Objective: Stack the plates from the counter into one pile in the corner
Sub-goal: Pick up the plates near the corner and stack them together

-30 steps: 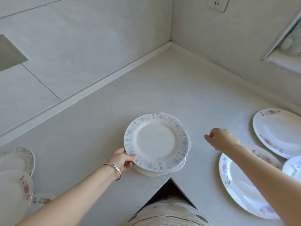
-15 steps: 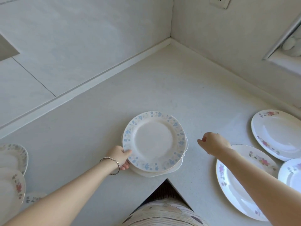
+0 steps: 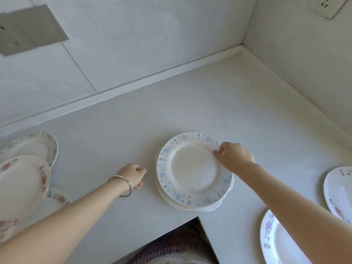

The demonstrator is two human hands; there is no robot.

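Head view: we are looking down on a pale table (image 3: 209, 103) that is running into a walled corner (image 3: 240, 48) at the far right, with a wall socket (image 3: 325, 5) above it.
Pile: a short pile (image 3: 194, 174) of plates is sitting close to the table's near edge, well apart from the corner. Its lower plates are peeking out unevenly on the near side.
Top plate: the top plate (image 3: 192, 164), rimmed in blue flowers, is lying flat on the pile.
Right hand: the right hand (image 3: 235, 157) is pinching the top plate's far-right rim, thumb on top and fingers curled. We are not making out how far under they are reaching.
Left hand: the left hand (image 3: 133, 175), with a bracelet (image 3: 122, 185) at the wrist, is sitting just left of the pile without touching it, fingers curled in and holding nothing.
Loose plates: a pink-flowered plate (image 3: 21, 185) is overlapping a blue-rimmed plate (image 3: 36, 144) at the left edge, with a small plate (image 3: 58, 197) near them. A right plate (image 3: 339, 191) and a near-right plate (image 3: 276, 242) are waiting on the other side.
Handling: we are judging these as stiff, glazed and slippery, brittle at the rims, and heavy once stacked.
Where to hold: we are favouring two hands at opposite rims with fingers under the lowest plate. A pinch on one rim is likely tipping the load.
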